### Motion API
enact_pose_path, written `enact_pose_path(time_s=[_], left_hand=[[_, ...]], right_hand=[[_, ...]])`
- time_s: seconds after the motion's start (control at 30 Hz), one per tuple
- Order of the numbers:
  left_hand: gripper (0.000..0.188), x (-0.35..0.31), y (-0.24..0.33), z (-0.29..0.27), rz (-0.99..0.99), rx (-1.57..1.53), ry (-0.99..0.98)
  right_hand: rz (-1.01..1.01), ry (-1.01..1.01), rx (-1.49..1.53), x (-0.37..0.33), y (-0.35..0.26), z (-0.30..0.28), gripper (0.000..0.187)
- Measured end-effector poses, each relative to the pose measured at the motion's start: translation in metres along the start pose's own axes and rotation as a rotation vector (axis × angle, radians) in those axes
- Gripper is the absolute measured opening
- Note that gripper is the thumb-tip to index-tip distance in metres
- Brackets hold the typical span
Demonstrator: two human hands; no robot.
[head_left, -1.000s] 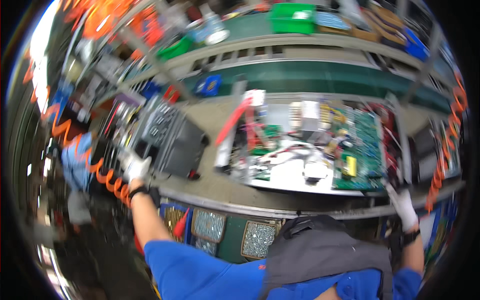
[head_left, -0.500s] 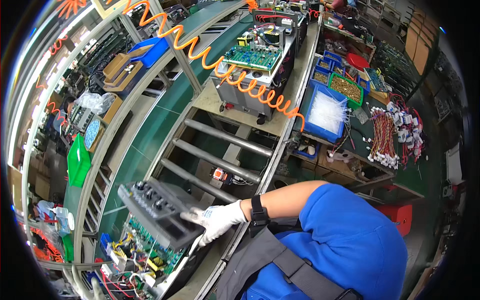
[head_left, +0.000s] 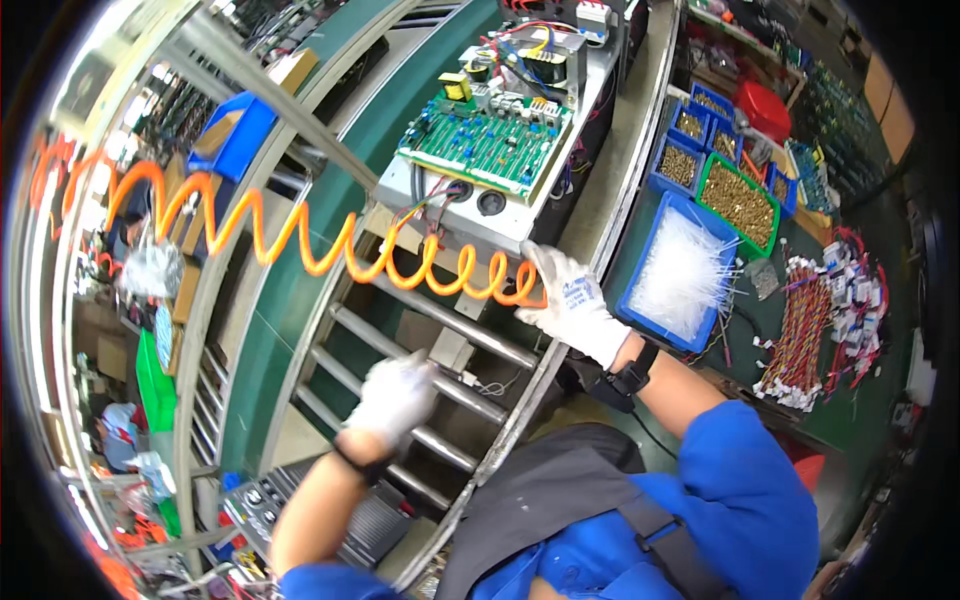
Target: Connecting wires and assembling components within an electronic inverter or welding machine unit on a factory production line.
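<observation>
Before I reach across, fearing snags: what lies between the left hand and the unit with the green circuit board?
Between the left hand and the unit, the head view shows an orange coiled hose and metal roller.

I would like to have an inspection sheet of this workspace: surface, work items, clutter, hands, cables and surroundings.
Surface: metal rollers between two units.
Work items: open unit carrying a green circuit board; dark unit at lower left, partly behind the left forearm.
Clutter: white strips in a blue tray, brass-coloured parts in a green tray, right side.
Hands: left hand gloved, blurred, above the rollers; right hand gloved, at the open unit's near corner, contact unclear.
Cables: orange coil reaches the right hand, grip unclear; wire bundles on the right bench.
Surroundings: blue bin at upper left.
</observation>
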State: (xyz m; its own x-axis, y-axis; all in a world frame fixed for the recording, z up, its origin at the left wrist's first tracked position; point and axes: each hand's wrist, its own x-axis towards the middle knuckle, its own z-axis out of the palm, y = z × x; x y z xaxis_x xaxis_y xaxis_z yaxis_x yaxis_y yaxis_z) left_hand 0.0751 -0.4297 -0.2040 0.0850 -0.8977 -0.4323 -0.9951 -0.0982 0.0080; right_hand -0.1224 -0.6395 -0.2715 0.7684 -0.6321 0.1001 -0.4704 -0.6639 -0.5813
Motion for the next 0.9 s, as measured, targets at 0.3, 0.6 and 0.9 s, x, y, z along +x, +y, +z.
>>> enact_pose_path(time_s=[0.3,0.6,0.9], left_hand=[[0.042,0.210,0.066,0.098,0.023,-0.225,0.285],[0.045,0.202,0.074,0.107,-0.015,-0.244,0.171],[0.035,0.131,0.081,0.096,-0.115,0.020,0.097]], right_hand=[[-0.047,-0.025,0.222,-0.047,0.084,-0.059,0.062],[0.313,-0.532,0.112,-0.101,0.089,0.031,0.067],[0.297,-0.319,0.113,-0.095,0.137,0.062,0.025]])
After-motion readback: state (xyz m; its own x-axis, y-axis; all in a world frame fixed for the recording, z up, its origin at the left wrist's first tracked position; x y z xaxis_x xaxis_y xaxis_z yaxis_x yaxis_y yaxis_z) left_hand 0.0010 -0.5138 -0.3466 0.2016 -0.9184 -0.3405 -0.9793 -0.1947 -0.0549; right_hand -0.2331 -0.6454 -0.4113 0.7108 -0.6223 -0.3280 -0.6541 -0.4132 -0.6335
